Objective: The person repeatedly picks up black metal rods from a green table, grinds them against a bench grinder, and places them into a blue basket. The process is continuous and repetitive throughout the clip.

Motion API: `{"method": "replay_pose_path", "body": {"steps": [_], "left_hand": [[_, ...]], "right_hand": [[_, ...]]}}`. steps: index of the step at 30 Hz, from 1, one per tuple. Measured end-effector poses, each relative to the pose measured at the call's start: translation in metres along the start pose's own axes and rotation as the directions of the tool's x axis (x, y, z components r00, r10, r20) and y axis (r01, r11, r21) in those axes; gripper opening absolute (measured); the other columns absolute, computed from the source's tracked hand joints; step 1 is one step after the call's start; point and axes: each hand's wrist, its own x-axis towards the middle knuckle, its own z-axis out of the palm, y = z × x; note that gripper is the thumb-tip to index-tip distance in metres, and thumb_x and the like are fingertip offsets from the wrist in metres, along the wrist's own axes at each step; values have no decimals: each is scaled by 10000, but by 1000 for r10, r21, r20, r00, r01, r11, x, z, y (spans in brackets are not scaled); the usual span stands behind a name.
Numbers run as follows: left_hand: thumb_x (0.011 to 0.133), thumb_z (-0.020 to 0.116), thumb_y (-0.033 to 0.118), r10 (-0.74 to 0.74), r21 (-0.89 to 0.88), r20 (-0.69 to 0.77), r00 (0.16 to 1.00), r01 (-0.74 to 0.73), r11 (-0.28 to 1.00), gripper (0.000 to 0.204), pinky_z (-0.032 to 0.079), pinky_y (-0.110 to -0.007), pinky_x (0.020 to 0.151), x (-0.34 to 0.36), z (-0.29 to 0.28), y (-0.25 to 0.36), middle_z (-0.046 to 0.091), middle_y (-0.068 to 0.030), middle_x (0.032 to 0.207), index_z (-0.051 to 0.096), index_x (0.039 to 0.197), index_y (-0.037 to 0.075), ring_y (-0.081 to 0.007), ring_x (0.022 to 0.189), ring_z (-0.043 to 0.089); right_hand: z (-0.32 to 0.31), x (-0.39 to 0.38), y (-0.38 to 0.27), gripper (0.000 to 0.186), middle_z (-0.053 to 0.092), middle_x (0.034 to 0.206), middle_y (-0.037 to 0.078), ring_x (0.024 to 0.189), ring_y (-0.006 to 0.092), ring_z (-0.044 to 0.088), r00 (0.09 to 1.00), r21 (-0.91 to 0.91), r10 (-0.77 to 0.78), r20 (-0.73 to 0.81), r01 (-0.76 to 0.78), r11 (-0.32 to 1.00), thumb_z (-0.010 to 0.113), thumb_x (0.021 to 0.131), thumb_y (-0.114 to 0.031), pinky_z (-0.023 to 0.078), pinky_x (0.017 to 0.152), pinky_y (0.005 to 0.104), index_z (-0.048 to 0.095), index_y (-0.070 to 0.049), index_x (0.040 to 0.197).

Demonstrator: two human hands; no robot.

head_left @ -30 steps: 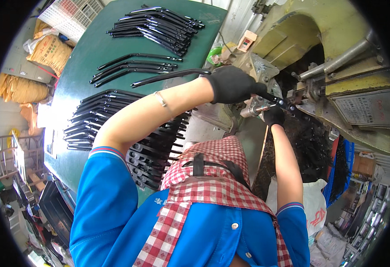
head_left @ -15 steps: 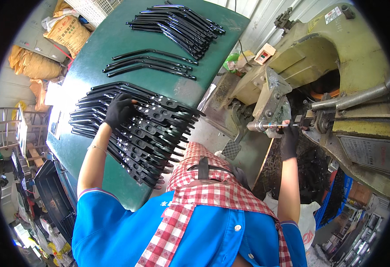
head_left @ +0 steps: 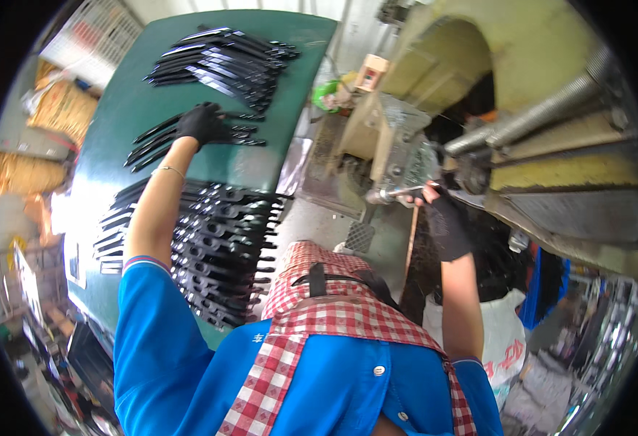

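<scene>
Green tabletop (head_left: 130, 109) is filling the left side of a cluttered workshop, with yellowish woven sacks (head_left: 64, 112) and a white perforated crate (head_left: 97, 40) standing beyond its far left edge. Across it, glossy black metal parts are lying in three groups: a dense pile of bent bars (head_left: 221, 65) is occupying the far end, a few loose bent rods (head_left: 155, 145) are lying in the middle, and rows of bent arms with holed flat ends (head_left: 221, 232) are covering the near part.

The black-gloved left hand (head_left: 201, 125) is resting over the middle rods, its fingers bending downward; I cannot tell whether they are closing around one. Ends of these rods are showing on both sides of the glove.

On the right, a heavy yellow-green press (head_left: 544, 36) is towering over the work area. The gloved right hand (head_left: 446, 221), its fingertips bare, is staying narrow beside a silver metal cylinder (head_left: 384, 195) at the press; whether it is gripping a small part I cannot tell. A ridged foot pedal (head_left: 360, 236) is sitting below, and the person is wearing a red-checked apron (head_left: 319, 305).
</scene>
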Motion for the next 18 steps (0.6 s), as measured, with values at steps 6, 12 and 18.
{"method": "replay_pose_path", "body": {"steps": [6, 12, 18], "left_hand": [[884, 539, 222, 76, 254, 43, 996, -84, 964, 244, 511, -471, 819, 36, 38, -15, 649, -136, 1116, 636, 1102, 174, -363, 1005, 630], [858, 547, 139, 35, 279, -41, 999, -22, 960, 218, 491, -462, 828, 1, -2, -8, 648, -108, 1072, 620, 1063, 153, -344, 1010, 609], [846, 594, 114, 429, 253, -285, 857, -365, 896, 255, 487, -417, 759, -33, -65, 1, 625, -65, 903, 609, 1094, 173, -296, 892, 609]], "right_hand": [[-1, 4, 12, 149, 597, 802, 47, 759, 169, 574, 993, -113, -118, 12, 119, 987, 550, 947, -157, 456, 758, 327, 591, -20, 907], [-144, 39, 71, 289, 586, 987, 94, 902, 264, 570, 898, -407, -288, -333, 139, 903, 586, 929, -242, 484, 879, 464, 570, -72, 1162], [-391, 63, 152, 600, 598, 1250, 189, 1183, 423, 519, 940, -953, -189, -285, -300, -52, 737, 766, -415, 414, 996, 479, 581, -63, 1227]]}}
